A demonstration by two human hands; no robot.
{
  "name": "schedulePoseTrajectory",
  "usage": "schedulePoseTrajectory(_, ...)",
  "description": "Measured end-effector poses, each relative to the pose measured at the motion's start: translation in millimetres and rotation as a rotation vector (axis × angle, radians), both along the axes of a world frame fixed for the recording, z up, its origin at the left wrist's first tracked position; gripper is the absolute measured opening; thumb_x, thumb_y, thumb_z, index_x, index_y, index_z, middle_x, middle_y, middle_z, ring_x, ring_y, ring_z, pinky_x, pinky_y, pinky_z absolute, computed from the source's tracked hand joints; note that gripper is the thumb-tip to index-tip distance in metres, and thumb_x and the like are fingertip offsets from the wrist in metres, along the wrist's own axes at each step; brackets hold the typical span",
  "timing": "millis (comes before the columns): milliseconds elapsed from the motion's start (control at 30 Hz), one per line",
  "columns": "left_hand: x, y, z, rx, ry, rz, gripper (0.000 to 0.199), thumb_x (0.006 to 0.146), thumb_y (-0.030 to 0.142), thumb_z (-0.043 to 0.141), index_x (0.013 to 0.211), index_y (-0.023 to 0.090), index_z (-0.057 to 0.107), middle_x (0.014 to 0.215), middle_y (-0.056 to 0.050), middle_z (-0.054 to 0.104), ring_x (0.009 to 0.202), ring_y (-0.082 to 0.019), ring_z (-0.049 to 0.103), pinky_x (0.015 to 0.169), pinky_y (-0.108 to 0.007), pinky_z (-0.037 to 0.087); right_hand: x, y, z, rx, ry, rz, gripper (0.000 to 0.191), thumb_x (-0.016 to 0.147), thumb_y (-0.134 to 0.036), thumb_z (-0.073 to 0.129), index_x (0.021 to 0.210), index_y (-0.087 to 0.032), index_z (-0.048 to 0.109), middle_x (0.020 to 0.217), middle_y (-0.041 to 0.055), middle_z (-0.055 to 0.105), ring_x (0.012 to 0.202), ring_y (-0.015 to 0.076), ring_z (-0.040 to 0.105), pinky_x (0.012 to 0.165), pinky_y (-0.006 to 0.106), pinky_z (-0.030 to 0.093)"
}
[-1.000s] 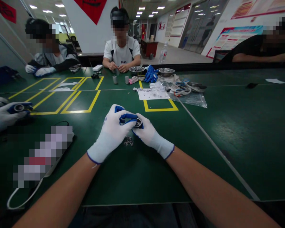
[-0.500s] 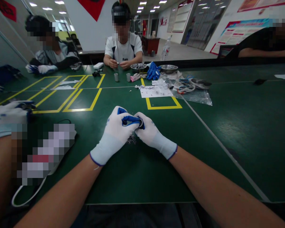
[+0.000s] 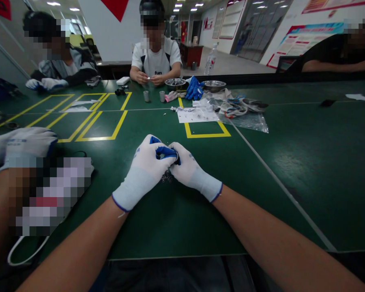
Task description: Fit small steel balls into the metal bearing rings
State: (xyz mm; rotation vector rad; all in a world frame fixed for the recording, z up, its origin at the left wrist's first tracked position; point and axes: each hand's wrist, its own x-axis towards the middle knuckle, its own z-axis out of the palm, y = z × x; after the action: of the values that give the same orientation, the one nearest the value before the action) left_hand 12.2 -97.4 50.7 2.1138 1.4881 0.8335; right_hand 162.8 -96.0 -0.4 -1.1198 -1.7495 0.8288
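My left hand [image 3: 149, 160], in a white glove with blue-coated fingers, has its fingers pinched together. My right hand [image 3: 188, 166], gloved alike, is closed against those fingertips. Something small and dark is pinched where the two hands meet, but the fingers cover most of it and I cannot make out its kind. Right below the hands lies a cluster of small dark metal rings [image 3: 166, 177] on the green tabletop [image 3: 182, 227].
A blurred-out pouch with a white strap [image 3: 53, 194] lies left, beside a neighbour's gloved hand [image 3: 27, 146]. Farther off are metal bowls [image 3: 214, 85], grey cups [image 3: 146, 96], blue gloves [image 3: 194, 89], paper with small bits [image 3: 197, 115] and plastic bags [image 3: 252, 122]. Two co-workers sit opposite.
My hands keep the same closed hold, and the view has shifted slightly. On the left, the neighbour's gloved hand has moved right, towards the pouch.
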Motion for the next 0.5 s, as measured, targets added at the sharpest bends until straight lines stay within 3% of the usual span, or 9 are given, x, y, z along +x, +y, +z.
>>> schedulePoseTrajectory(233, -2.2, -4.6, 1.7, -0.009, 0.025, -0.031, 0.015, 0.090, 0.031, 0.073, 0.082, 0.018, 0.075, 0.099, -0.005, 0.062, 0.085, -0.021, 0.063, 0.078, -0.042, 0.060, -1.6, 0.2, -2.5, 0.021, -0.019, -0.029, 0.019, 0.076, -0.012, 0.059, 0.088, -0.024, 0.051, 0.088, 0.0010, 0.056, 0.087, 0.0221, 0.056, 0.079, 0.036, 0.044)
schedulePoseTrajectory(400, -12.1, -4.6, -1.6, 0.309, 0.240, -0.274, 0.032, 0.101, 0.035, 0.055, 0.115, 0.019, 0.081, 0.116, -0.013, 0.063, 0.108, -0.032, 0.061, 0.090, -0.052, 0.057, 1.7, 0.6, 0.8, -0.023, 0.062, -0.046, 0.017, 0.077, -0.015, 0.058, 0.090, -0.024, 0.052, 0.088, 0.0006, 0.061, 0.084, 0.0216, 0.060, 0.076, 0.035, 0.046)
schedulePoseTrajectory(500, -15.8, -5.6, -3.8, 0.392, 0.329, -0.342, 0.040, 0.102, 0.036, 0.054, 0.131, 0.018, 0.075, 0.131, -0.018, 0.060, 0.119, -0.037, 0.059, 0.098, -0.059, 0.055, 4.6, 1.8, 1.3, -0.054, 0.089, -0.044, 0.017, 0.077, -0.015, 0.058, 0.090, -0.024, 0.052, 0.085, -0.0003, 0.063, 0.083, 0.0218, 0.061, 0.074, 0.035, 0.047)
